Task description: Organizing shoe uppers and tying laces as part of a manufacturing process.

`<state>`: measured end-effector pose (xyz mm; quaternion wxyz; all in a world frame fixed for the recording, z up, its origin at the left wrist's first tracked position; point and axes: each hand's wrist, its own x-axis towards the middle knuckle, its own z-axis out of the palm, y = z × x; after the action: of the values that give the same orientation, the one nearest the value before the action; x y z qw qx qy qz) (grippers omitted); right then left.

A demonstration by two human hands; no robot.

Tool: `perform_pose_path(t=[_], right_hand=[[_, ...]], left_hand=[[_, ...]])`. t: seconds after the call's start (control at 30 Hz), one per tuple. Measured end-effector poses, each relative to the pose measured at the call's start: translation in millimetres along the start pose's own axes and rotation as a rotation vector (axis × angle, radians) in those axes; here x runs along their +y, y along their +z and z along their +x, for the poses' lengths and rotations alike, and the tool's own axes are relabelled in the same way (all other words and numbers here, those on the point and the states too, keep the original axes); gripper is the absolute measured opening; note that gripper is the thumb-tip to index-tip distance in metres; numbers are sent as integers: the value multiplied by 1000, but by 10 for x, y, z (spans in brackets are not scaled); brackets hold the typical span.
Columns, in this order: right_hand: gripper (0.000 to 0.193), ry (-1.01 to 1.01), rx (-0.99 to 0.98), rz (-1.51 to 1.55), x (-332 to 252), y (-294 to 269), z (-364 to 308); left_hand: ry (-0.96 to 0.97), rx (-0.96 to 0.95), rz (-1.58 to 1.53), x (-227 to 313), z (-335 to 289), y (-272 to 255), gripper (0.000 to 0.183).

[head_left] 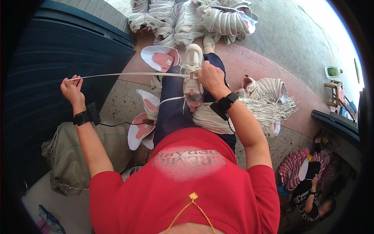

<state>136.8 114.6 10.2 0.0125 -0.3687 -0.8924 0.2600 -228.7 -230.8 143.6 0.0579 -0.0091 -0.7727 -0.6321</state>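
Observation:
A white shoelace [128, 73] is stretched nearly level across my lap. At its far left end, raised and out to the side, my left hand [73, 89] pinches it. The lace runs to a cream and pink shoe upper [191, 84] lying over my thighs, toe pointing away from me. My right hand [213, 79] is closed at the upper's right edge, by the lacing; its fingertips are partly hidden. A second, loose lace end [171, 100] trails left from the upper. Beside it, a thick bundle of white laces [212, 119] lies across my right thigh.
Stacked white shoe uppers [191, 21] cover the floor ahead, with more uppers [265, 91] to my right and single pink-lined ones [142, 126] to my left. A dark blue door [74, 50] and a grey-green sack [74, 156] flank my left arm. Another person [309, 199] sits lower right.

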Motion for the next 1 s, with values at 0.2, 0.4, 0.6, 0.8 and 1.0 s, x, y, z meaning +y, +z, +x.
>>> perform_pose_path(t=[0.2, 0.4, 0.6, 0.8, 1.0], right_hand=[[30, -133, -126, 125, 142, -19, -156], [29, -120, -297, 479, 414, -32, -242], [30, -178, -287, 323, 371, -172, -341], [38, -134, -310, 256, 170, -317, -476], [40, -154, -264, 311, 240, -261, -503]], left_hand=[[-135, -291, -519, 3, 439, -426, 12], [27, -300, -274, -44, 566, -358, 18], [-18, -514, 390, -366, -466, 775, 40], [213, -1245, 310, -674, -1920, 2177, 27], [386, -1657, 496, -574, -2156, 2773, 24]])
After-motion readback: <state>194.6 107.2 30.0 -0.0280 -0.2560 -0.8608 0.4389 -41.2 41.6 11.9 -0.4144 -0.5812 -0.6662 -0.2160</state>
